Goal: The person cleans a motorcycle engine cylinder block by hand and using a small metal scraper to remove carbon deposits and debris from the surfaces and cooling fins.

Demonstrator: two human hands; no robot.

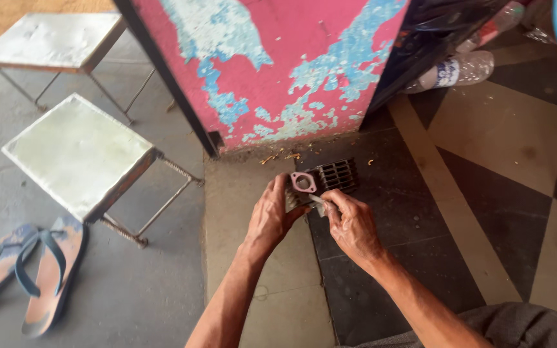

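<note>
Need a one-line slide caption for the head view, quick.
Left hand steadies a dark finned engine part with its pinkish gasket while right hand works a small blade against it.

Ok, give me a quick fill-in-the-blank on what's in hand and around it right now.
1. The left hand steadies a dark finned metal part with a ____ gasket on its flange.
2. The right hand holds a small scraping tool against the part, so its grip is ____.
3. Two square-topped stools stand to the ____ of the hands.
4. A pair of sandals lies on the ____.

Missing: pink; shut; left; floor
</note>
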